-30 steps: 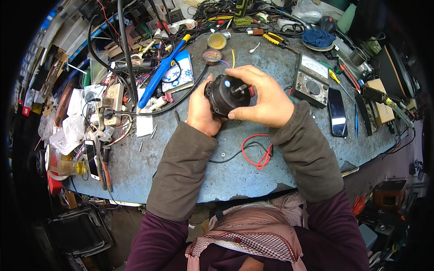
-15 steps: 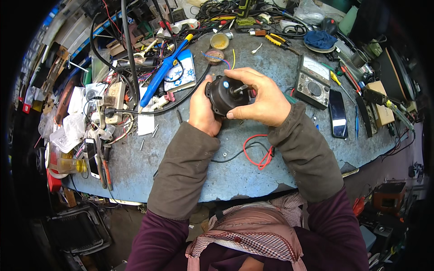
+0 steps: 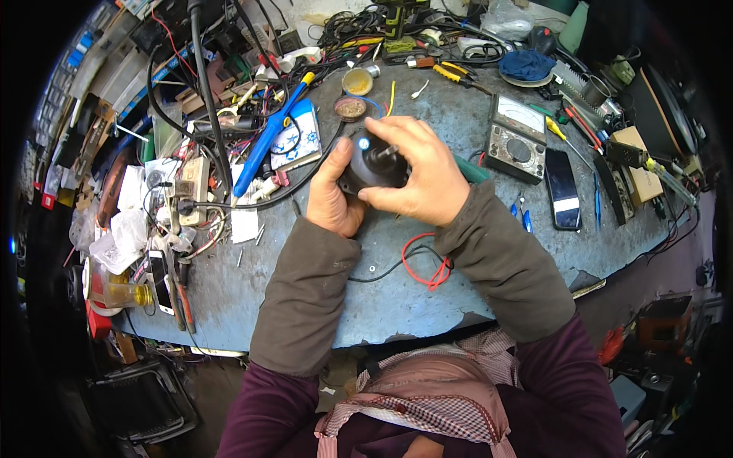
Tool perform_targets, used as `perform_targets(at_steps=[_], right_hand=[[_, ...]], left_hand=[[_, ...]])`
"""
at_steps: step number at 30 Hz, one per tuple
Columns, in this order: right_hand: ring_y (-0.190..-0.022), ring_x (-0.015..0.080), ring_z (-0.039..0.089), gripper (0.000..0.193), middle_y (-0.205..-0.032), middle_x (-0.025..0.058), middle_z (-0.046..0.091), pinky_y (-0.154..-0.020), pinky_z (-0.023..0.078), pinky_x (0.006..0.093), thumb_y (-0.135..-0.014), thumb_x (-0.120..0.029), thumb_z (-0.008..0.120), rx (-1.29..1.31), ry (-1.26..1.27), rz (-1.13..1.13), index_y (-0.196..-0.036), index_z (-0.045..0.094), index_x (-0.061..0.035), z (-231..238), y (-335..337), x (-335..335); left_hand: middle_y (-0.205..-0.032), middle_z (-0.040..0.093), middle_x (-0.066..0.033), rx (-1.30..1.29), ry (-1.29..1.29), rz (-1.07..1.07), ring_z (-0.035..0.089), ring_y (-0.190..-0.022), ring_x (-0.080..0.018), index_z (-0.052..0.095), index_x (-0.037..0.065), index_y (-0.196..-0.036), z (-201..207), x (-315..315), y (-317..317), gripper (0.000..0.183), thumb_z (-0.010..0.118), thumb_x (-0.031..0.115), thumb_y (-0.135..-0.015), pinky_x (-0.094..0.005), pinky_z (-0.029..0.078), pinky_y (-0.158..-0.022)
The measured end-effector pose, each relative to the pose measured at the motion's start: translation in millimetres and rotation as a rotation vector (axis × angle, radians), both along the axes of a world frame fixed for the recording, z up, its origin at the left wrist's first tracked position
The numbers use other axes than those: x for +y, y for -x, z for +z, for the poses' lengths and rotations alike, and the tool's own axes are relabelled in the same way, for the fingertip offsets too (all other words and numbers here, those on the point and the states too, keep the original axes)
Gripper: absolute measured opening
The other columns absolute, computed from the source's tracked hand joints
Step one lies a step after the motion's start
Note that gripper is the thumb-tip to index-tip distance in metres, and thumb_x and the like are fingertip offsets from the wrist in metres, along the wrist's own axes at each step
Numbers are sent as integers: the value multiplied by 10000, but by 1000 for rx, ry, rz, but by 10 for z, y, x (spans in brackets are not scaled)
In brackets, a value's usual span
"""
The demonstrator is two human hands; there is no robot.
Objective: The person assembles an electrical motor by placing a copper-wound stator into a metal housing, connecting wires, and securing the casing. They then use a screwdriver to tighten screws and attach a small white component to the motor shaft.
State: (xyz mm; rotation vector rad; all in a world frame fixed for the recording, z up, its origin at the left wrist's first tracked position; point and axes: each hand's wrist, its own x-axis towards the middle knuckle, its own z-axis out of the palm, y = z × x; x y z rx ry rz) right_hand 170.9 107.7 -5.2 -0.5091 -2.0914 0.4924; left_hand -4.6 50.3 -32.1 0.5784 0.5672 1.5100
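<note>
A round black electric motor (image 3: 368,166) with a metal shaft and a small round sticker is held above the workbench between both hands. My left hand (image 3: 334,191) wraps its left side, thumb up along the edge. My right hand (image 3: 427,172) grips the upper and right side, fingers over the top and thumb low on the front. The shaft points up and to the right. Coloured wires (image 3: 392,99) in yellow, blue and red show just beyond the motor. Below the hands, a red test lead (image 3: 424,267) lies coiled beside a black one.
An analog multimeter (image 3: 516,139), a dark phone (image 3: 563,189) and screwdrivers lie at the right. On the left are a blue soldering iron (image 3: 269,141), a white phone (image 3: 160,282), pliers (image 3: 183,305) and heaped parts. Two small round tins (image 3: 357,81) stand behind the hands. A small nut (image 3: 372,269) lies near the front.
The motor has tilted, its shaft swinging more toward me. Both hands have shifted slightly left with it, and the left thumb now shows along its side. Blue-handled cutters have come into view.
</note>
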Motion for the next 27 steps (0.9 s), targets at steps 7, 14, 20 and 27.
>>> perform_targets(at_steps=[7,14,20,27], right_hand=[[-1231,411,600,913,-1375,207,613,-1088,504,500,-656,-300,954,65,-158,47,-1441,612,17,97,-16,-83],[-1347,421,553,1021,-1428,195,578,-1166,443,516,-644,-317,970,31,-241,47,-1521,529,-37,162,-3,-160],[-1353,457,568,940,-1454,230,572,-1160,476,529,-687,-285,972,127,-125,89,-1481,535,-35,-45,152,-176],[-1333,442,594,891,-1443,257,573,-1137,505,504,-717,-267,963,135,-98,85,-1462,540,-23,-22,216,-214]], left_hand=[[-1385,665,-144,57,-166,-31,686,-1263,-298,517,34,-1514,64,-61,21,814,880,327,-846,-460,593,-1095],[-1443,638,-167,45,-229,-63,664,-1311,-315,451,21,-1570,92,-129,-1,998,800,627,-859,-475,548,-1147],[-1319,716,-150,-142,-29,40,713,-1214,-290,625,32,-1380,28,-88,-8,765,359,699,-1117,-447,585,-1084],[-1312,709,-151,73,-162,148,715,-1188,-257,607,2,-1394,-88,-72,46,516,340,393,-1186,-409,593,-1054]])
